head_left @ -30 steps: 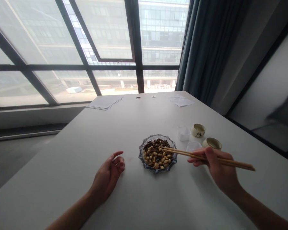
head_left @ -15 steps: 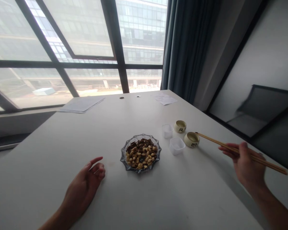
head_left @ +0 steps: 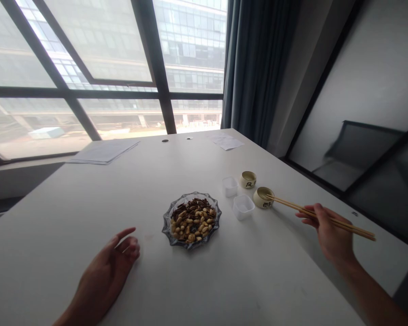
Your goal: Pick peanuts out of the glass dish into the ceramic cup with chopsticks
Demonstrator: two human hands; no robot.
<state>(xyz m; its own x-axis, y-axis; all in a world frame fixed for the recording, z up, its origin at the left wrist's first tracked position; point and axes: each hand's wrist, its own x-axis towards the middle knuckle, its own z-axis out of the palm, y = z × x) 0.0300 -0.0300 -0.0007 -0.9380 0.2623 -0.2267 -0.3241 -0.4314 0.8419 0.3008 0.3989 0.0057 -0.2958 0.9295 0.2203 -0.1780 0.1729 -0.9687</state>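
My right hand (head_left: pixel 331 231) is closed around a pair of wooden chopsticks (head_left: pixel 289 204). Their tips reach into the opening of the nearer small round cream cup (head_left: pixel 263 203), which has dark lettering on its side. My left hand (head_left: pixel 110 265) is at the table on the left, empty, index finger stretched out and the other fingers loosely curled. Between the hands stands a scalloped glass dish (head_left: pixel 167 231); dark seeds (head_left: pixel 193 207) fill its far part and pale nuts that look like peanuts or pistachios (head_left: pixel 199 224) its near part.
Two clear square plastic cups (head_left: pixel 244 208) (head_left: pixel 230 186) stand between the dish and the cream cups. A second cream cup (head_left: pixel 248 180) is just behind the nearer one. Paper stacks (head_left: pixel 105 151) and loose sheets (head_left: pixel 227 141) lie toward the window on the white table (head_left: pixel 177 167).
The chopstick tips have lowered from the cup's rim into its opening; a dark bit seen at their tips no longer shows. The whole view has shifted slightly, with things now further left.
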